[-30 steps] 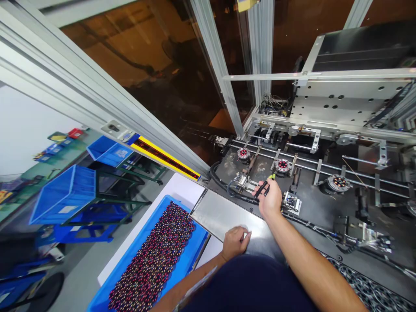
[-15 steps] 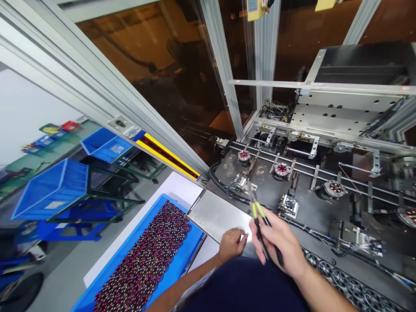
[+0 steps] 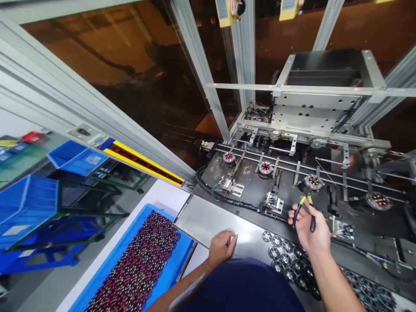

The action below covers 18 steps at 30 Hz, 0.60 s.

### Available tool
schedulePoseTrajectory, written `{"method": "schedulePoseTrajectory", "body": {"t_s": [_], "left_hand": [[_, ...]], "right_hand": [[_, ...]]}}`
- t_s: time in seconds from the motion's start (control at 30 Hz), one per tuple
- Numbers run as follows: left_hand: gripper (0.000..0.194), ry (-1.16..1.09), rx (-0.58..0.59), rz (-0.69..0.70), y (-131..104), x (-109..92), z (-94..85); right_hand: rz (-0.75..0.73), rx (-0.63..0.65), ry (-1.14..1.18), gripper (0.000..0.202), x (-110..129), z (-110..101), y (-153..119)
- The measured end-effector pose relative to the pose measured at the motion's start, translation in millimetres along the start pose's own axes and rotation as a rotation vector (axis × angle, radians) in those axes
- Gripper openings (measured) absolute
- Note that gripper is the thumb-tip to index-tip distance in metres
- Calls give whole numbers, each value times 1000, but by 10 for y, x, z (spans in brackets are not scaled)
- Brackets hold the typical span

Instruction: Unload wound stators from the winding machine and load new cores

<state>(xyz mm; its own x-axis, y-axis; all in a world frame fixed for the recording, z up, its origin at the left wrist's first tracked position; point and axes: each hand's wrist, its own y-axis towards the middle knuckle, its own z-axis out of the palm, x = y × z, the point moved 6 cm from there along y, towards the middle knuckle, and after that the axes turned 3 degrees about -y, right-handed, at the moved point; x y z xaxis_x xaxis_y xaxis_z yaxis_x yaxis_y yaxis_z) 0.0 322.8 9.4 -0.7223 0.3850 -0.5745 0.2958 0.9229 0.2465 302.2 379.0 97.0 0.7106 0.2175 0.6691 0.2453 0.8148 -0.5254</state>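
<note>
My right hand (image 3: 310, 227) grips black-and-green pliers (image 3: 298, 212), whose handles are spread and whose jaws reach up to a round part (image 3: 312, 182) on the machine's rail. Whether the jaws touch that part is unclear. My left hand (image 3: 222, 248) rests with curled fingers on the metal plate (image 3: 208, 219) at the machine's front edge, and nothing shows in it. Other round parts with red and dark dots (image 3: 265, 168) sit along the rails to the left and right.
Several metal rings (image 3: 287, 260) lie on the front ledge below my right hand. A blue tray (image 3: 186, 249) full of small dotted discs stands at the lower left. Metal frame posts (image 3: 201, 69) and clamp brackets (image 3: 273, 202) surround the work area.
My right hand has moved right with the pliers, from near the left brackets to the third round part. The pliers' handles are spread wider. The view has shifted right, and more rings show.
</note>
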Motion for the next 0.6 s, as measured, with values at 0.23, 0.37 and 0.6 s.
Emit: {"method": "schedulePoseTrajectory", "body": {"t_s": [0.23,0.37,0.6], "left_hand": [[26,4,-3,-3,26,-29,-8],[28,5,-3,-5,26,-25,-11],[28,9,-14,-1,27,-27,-17]], "right_hand": [[3,-5,32,36,14,10,28],[0,-12,31,35,14,-21,42],[-31,-9,13,34,55,81,27]]}}
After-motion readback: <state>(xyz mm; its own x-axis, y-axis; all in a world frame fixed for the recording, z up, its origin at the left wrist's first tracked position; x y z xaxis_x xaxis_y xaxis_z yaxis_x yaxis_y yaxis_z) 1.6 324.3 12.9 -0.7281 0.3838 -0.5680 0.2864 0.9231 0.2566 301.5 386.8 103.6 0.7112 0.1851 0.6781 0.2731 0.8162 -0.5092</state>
